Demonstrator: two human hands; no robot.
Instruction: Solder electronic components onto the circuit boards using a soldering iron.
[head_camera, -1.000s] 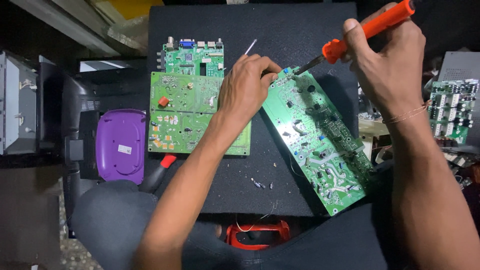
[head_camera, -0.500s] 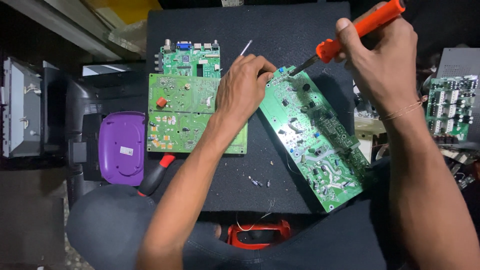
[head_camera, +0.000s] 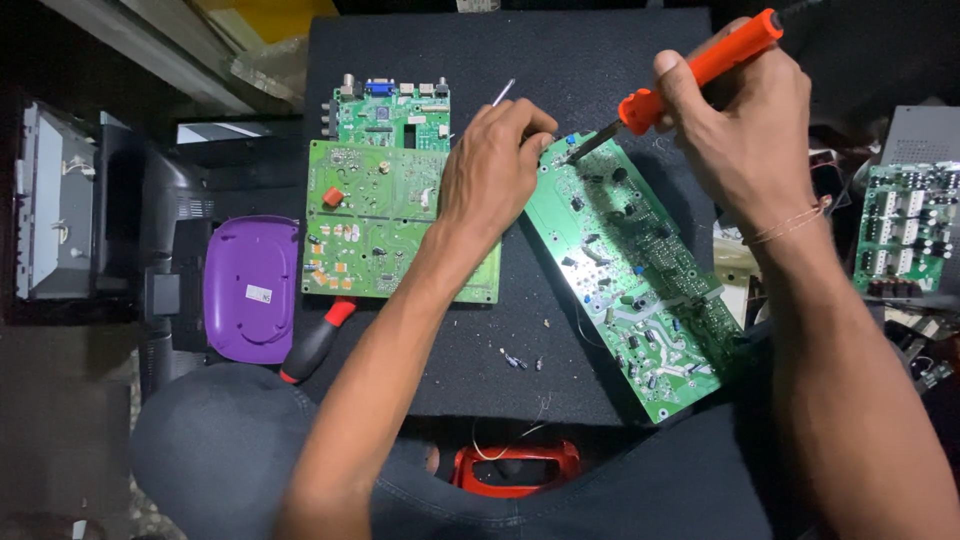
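Both forearms are bare from the elbow down, with no sleeve reaching into view on either side. The left hand (head_camera: 492, 170) carries no ring, watch or glove. The right hand (head_camera: 745, 130) is likewise ungloved, and a thin thread bracelet (head_camera: 790, 225) of pale reddish strands circles its wrist, loose enough to sit in a few separate loops. The lap at the bottom edge is covered by dark grey-blue trousers (head_camera: 215, 440), a denim-like cloth, with a stitched seam line running across the thigh near the middle.
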